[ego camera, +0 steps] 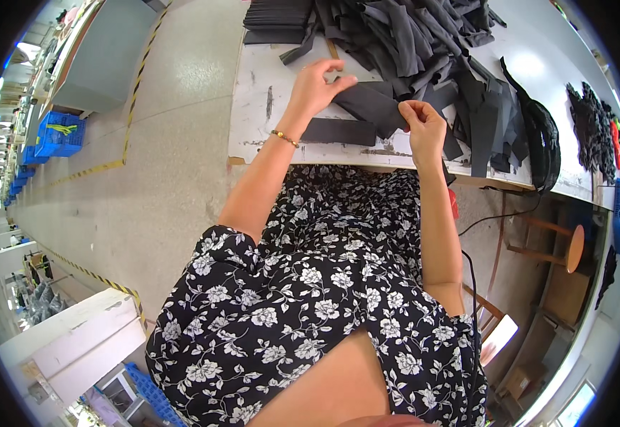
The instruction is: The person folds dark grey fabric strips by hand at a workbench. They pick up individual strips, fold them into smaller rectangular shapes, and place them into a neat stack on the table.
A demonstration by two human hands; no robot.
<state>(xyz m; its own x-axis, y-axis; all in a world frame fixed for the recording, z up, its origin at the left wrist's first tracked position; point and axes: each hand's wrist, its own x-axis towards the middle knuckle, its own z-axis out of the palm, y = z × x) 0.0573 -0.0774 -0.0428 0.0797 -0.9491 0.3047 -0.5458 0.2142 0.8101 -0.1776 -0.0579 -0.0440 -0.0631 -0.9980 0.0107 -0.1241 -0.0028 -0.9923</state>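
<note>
My right hand [426, 131] pinches the right end of a dark grey fabric piece [371, 104] between thumb and fingertips. The piece slants over the worktable. At its upper left end is my left hand [318, 88], thumb and fingers apart; whether the thumb touches the cloth is hard to tell. Below them, a folded dark strip [339, 132] lies flat along the table's near edge. Beyond my hands a loose heap of dark fabric strips [406, 37] spreads over the white table [259, 115]. More flat cut pieces [483, 128] lie to the right of my right hand.
A neat stack of dark fabric [278, 21] stands at the table's far left corner. Black bundled material [542, 133] hangs over the near edge at right, close to a cable [496, 216]. A wooden stool [574, 248] is below. Blue crates [61, 133] stand across the aisle.
</note>
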